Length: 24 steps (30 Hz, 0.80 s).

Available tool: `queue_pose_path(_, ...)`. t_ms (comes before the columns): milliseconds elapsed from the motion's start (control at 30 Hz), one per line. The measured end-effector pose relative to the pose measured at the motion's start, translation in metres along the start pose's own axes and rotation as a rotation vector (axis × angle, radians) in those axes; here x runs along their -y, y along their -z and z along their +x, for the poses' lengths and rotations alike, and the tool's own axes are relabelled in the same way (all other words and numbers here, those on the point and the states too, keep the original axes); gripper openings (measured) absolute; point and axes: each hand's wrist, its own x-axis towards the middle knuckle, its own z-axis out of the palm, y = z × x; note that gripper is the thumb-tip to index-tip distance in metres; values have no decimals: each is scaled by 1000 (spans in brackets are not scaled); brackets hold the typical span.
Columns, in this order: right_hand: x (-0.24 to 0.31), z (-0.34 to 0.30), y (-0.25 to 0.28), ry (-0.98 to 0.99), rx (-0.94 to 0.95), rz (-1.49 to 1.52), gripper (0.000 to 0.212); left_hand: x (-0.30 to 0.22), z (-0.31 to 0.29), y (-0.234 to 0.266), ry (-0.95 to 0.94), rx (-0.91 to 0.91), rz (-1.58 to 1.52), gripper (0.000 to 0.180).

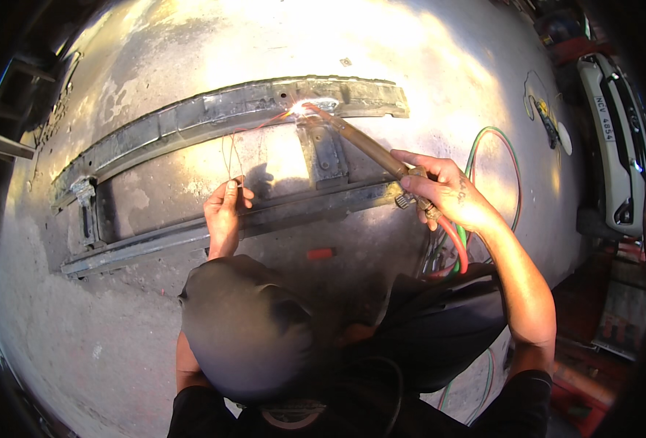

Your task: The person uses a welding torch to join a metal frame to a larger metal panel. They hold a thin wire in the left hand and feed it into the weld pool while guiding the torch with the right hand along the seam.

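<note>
My right hand (447,186) is closed around a gas torch (359,139) with a long copper-coloured tube and brass valves. Its tip meets the upper beam of a dark metal frame (191,117), where a bright white-orange glow shows. Between the thumb and fingers of my left hand (226,208) is a thin filler wire (229,150), bent into a narrow loop. The far end of the wire runs up into the glow. Two long beams joined by short cross pieces make up the frame, which lies on the floor. A dark rounded shape hides part of my left forearm.
Red and green hoses (516,168) loop from the torch down to my right. A short red cylinder (321,254) lies on the concrete floor (118,328) below the frame. At the far right stands a white car bumper (611,146), with a cable (538,109) on the floor nearby.
</note>
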Motion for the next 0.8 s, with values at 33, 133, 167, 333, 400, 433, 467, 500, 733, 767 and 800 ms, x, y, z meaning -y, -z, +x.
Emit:
queue_pose_path(33, 0, 0, 0, 2, 0, -1, 58, 0, 0, 0, 1, 0, -1, 35)
queue_pose_path(133, 1, 0, 0, -2, -3, -5, 58, 1, 1, 2, 1, 13, 13, 35)
queue_pose_path(167, 1, 0, 0, -1, -1, -2, 58, 1, 1, 3, 1, 19, 20, 35)
queue_pose_path(333, -2, 1, 1, 10, -2, -2, 57, -1, 0, 1, 6, 26, 19, 36)
queue_pose_path(400, -3, 1, 2, 7, -3, 3, 58, -1, 0, 0, 2, 22, 4, 36)
queue_pose_path(433, -3, 1, 2, 6, -3, 5, 58, -1, 0, -1, -1, 15, -10, 35)
queue_pose_path(467, -3, 1, 1, 4, -3, 3, 58, 0, 0, -2, -3, 9, -24, 35)
queue_pose_path(500, -3, 1, 1, 2, -2, 2, 58, 0, 1, -1, -6, 10, -18, 35)
queue_pose_path(733, -2, 1, 1, 3, -1, -3, 58, 0, 2, 2, -5, 32, 20, 37)
queue_pose_path(767, -2, 1, 1, 3, 1, -4, 58, 0, 2, 1, -7, 32, 21, 37)
queue_pose_path(800, -1, 0, 1, 2, 2, -4, 58, 0, 2, 1, -4, 31, 19, 37)
